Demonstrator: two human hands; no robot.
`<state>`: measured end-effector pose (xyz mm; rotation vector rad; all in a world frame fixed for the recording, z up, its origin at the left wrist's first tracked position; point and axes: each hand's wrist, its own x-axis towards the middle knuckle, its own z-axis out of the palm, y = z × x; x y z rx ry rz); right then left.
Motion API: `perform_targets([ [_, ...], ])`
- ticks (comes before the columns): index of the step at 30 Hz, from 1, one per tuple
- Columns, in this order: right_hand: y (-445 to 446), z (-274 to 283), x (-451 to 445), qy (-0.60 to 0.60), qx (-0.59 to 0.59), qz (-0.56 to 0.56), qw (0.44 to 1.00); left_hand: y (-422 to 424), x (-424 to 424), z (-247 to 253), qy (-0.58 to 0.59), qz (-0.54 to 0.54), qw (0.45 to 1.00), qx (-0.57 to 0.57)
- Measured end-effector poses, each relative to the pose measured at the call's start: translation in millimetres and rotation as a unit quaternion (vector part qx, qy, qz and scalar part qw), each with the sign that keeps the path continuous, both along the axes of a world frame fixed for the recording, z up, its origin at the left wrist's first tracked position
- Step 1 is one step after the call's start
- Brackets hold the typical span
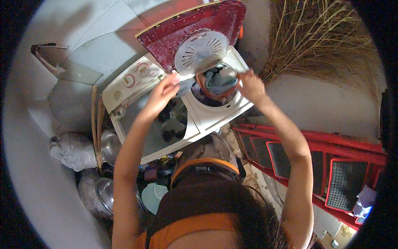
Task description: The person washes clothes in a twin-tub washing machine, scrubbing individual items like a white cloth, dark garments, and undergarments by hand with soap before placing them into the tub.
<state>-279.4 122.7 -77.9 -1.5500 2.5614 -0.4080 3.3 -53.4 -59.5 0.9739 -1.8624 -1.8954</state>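
A white twin-tub washing machine (pixel 199 118) stands before me with its dark red lid (pixel 192 31) raised. My right hand (pixel 252 85) grips the edge of a piece of wet-looking clothing (pixel 222 82), grey-blue with an orange-brown border, above the round spin tub (pixel 214 101). Over the divider between the tubs is my left hand (pixel 164 90), its fingers bent near a grey-blue cloth (pixel 185 87); whether it grips the cloth is unclear. Against the lid leans a slotted, translucent round spin cover (pixel 202 53). Dark items lie in the larger wash tub (pixel 149 124).
Dry twig brooms (pixel 298 46) lean at the upper right. A red metal rack or frame (pixel 311 146) lies to the right. Wooden sticks (pixel 94 124), metal pots (pixel 108 146) and a filled plastic bag (pixel 73 152) are at the left. A pale green plastic item (pixel 152 196) sits below.
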Motion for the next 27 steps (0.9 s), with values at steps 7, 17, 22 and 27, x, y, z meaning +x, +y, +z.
perform_targets([
  [7, -13.0, -153.5, 72.0, -0.104, -0.07, 0.115, 0.985, 89.3, 150.2, -92.7, -0.141, 0.272, 0.931, 0.198],
  [17, -47.1, -71.5, 15.6, -0.568, -0.098, 0.022, 0.817, 144.8, 150.3, -77.0, -0.078, 0.341, 0.909, 0.229],
  [22, -38.1, 26.0, 19.9, -0.747, -0.145, 0.028, 0.648, 105.8, 55.3, -41.5, 0.029, 0.172, 0.979, 0.11],
  [27, -38.8, 73.1, 54.5, -0.701, -0.204, 0.034, 0.683, 91.6, -47.2, -1.9, 0.153, 0.129, 0.978, -0.055],
])
